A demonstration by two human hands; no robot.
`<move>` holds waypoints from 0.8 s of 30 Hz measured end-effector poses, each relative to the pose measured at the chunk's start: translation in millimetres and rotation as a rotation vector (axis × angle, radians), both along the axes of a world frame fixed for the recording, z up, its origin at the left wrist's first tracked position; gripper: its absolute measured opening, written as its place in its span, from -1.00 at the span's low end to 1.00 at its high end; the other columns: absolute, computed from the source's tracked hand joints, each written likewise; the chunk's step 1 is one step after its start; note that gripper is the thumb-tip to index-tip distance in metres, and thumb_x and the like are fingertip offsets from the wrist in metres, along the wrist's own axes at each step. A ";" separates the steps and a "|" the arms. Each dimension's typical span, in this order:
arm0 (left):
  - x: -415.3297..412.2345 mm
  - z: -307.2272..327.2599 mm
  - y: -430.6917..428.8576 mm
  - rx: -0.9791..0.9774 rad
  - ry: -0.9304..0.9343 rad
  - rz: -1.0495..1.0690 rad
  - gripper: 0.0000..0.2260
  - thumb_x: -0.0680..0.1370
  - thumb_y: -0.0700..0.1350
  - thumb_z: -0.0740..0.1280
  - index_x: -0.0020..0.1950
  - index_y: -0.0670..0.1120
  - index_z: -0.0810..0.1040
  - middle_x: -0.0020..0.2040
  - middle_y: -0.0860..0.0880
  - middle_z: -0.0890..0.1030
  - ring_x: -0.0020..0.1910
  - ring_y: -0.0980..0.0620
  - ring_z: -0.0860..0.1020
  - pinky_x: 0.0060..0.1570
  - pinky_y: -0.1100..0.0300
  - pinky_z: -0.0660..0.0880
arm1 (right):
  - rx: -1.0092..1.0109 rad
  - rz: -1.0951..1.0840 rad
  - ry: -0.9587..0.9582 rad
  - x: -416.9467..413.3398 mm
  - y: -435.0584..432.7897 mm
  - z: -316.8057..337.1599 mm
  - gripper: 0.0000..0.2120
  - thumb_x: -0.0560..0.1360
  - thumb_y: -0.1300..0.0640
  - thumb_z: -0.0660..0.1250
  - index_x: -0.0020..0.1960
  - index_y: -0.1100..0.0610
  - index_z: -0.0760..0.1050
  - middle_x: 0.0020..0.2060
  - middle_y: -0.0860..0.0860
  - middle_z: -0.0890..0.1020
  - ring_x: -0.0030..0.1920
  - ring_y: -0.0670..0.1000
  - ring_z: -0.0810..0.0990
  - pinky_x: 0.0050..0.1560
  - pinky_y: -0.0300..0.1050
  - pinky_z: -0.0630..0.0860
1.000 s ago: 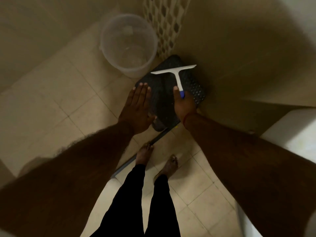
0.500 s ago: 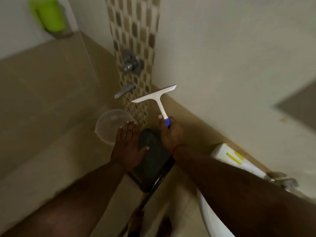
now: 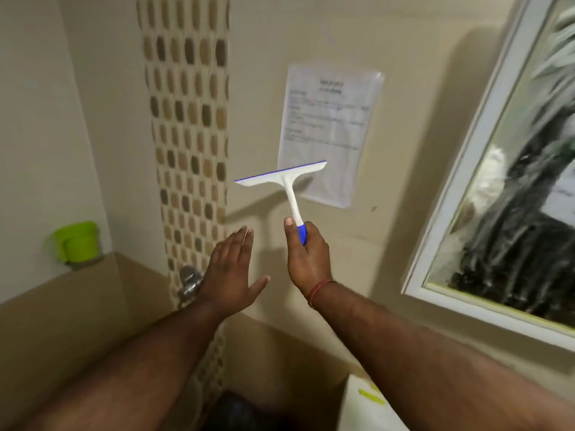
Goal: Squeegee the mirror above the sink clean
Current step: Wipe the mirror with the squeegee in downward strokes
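Squeegee (image 3: 281,178) sits clenched by its handle in the right hand (image 3: 306,256), upright before the wall; the left hand (image 3: 228,275) hangs flat and empty. Foam-streaked mirror (image 3: 510,194) lies well to the right. A tilted blade would likely leave streaks.

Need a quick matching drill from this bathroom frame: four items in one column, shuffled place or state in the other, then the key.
Items:
1. squeegee
2. mirror
3. green cup
4. left hand

Place or state:
A. open and flat, holding nothing
B. on a ledge at the far left
C. framed in white on the wall at the right, streaked and wet-looking
D. held upright by its blue grip in the right hand

Pairs: 1-D, 2-C, 3-B, 4-A
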State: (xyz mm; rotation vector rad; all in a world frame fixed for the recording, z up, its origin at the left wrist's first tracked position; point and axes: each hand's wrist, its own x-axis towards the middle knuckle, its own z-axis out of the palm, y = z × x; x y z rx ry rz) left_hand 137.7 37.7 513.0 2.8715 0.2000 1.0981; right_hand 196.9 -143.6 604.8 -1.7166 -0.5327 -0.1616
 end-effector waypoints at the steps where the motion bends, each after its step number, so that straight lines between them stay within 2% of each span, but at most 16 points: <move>1: 8.6 18.8 -5.5 0.018 -0.016 -0.026 -0.03 0.60 0.36 0.31 0.80 -0.21 0.10 0.78 -0.22 0.20 0.74 -0.25 0.24 0.66 -0.27 0.27 | 0.034 -0.020 -0.014 -0.8 -7.2 17.3 -0.52 0.68 -0.35 0.26 -0.22 -0.03 0.31 -0.45 -0.22 0.44 -0.39 -0.09 0.37 -0.21 -0.12 0.42; 4: 36.4 76.3 -30.2 0.051 -0.083 -0.107 -0.04 0.57 0.33 0.29 0.80 -0.21 0.12 0.77 -0.23 0.21 0.73 -0.27 0.24 0.65 -0.31 0.28 | 0.107 -0.078 -0.082 -1.1 -31.1 64.3 -0.53 0.69 -0.33 0.26 -0.22 -0.02 0.32 -0.45 -0.22 0.44 -0.39 -0.10 0.37 -0.20 -0.11 0.40; 8: 63.4 155.5 -78.1 0.114 -0.216 -0.238 -0.05 0.61 0.36 0.31 0.78 -0.23 0.16 0.77 -0.24 0.23 0.72 -0.27 0.27 0.68 -0.28 0.26 | 0.154 -0.150 -0.197 -5.5 -71.8 121.9 -0.57 0.69 -0.31 0.27 -0.22 -0.06 0.35 -0.45 -0.24 0.47 -0.39 -0.11 0.40 -0.20 -0.12 0.40; 13: 79.2 244.6 -135.6 0.180 -0.327 -0.360 -0.02 0.60 0.43 0.20 0.78 -0.23 0.15 0.79 -0.24 0.16 0.75 -0.26 0.21 0.69 -0.27 0.25 | 0.213 -0.257 -0.318 -14.0 -122.1 188.6 -0.56 0.69 -0.31 0.27 -0.19 -0.02 0.41 -0.45 -0.19 0.46 -0.39 -0.13 0.42 -0.21 -0.09 0.46; 16: 83.7 294.7 -164.1 0.204 -0.324 -0.396 0.07 0.54 0.51 0.17 0.81 -0.19 0.08 0.81 -0.22 0.12 0.76 -0.25 0.17 0.71 -0.24 0.20 | 0.241 -0.346 -0.346 -14.4 -153.5 220.4 -0.52 0.66 -0.40 0.22 -0.15 -0.03 0.48 -0.36 -0.12 0.57 -0.30 -0.09 0.56 -0.07 0.06 0.60; 18: 86.9 326.1 -183.0 0.229 -0.316 -0.422 0.13 0.50 0.56 0.18 0.82 -0.17 0.01 0.81 -0.22 0.08 0.77 -0.26 0.14 0.73 -0.23 0.18 | 0.264 -0.389 -0.359 -16.8 -176.0 236.8 -0.52 0.67 -0.41 0.17 -0.09 -0.03 0.51 -0.30 -0.09 0.62 -0.24 -0.07 0.60 -0.03 0.07 0.61; 21: 88.8 362.9 -209.0 0.285 -0.300 -0.447 0.21 0.47 0.58 0.30 0.83 -0.12 -0.13 0.83 -0.19 -0.02 0.78 -0.23 0.09 0.73 -0.21 0.17 | 0.282 -0.441 -0.335 -12.8 -206.5 246.7 -0.53 0.69 -0.41 0.10 -0.01 -0.07 0.54 -0.18 -0.05 0.65 -0.12 -0.02 0.64 0.06 0.11 0.62; 24: 89.8 387.2 -230.5 0.338 -0.289 -0.456 0.34 0.41 0.58 0.42 0.82 -0.12 -0.24 0.83 -0.16 -0.15 0.79 -0.20 0.04 0.74 -0.17 0.16 | 0.319 -0.483 -0.288 -6.9 -228.5 248.7 -0.48 0.57 -0.58 0.06 0.07 -0.22 0.55 -0.07 -0.04 0.74 0.00 0.04 0.74 0.15 0.26 0.66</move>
